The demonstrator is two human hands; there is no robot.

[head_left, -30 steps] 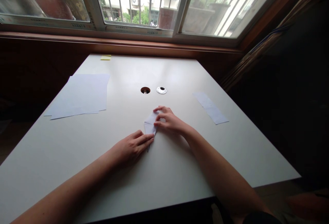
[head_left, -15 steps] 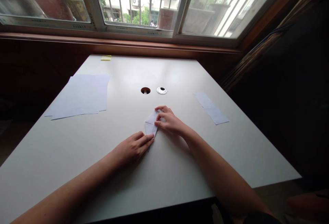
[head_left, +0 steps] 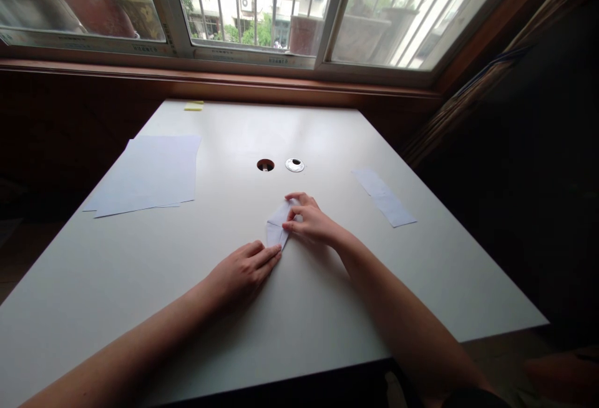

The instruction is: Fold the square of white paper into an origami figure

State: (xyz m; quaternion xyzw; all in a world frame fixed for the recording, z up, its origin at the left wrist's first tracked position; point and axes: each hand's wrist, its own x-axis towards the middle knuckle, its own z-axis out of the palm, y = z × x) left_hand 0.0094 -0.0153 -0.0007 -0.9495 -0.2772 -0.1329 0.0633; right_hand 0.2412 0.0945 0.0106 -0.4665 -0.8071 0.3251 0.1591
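A small folded piece of white paper [head_left: 276,226] lies on the white table [head_left: 299,308], pointed toward me. My left hand [head_left: 243,267] lies flat with its fingers together, fingertips pressing the paper's near tip. My right hand [head_left: 309,219] rests on the paper's far right part, thumb and fingers curled and pinching a fold down. Much of the paper is hidden under the two hands.
A loose stack of white sheets [head_left: 150,173] lies at the left. A narrow paper strip [head_left: 384,196] lies at the right. A cable hole [head_left: 265,165] and its round cap [head_left: 294,165] sit mid-table. A yellow note pad [head_left: 193,106] is by the window sill.
Both hands stay on the folded paper. The right fingers have drawn in slightly along the fold; otherwise nothing has moved.
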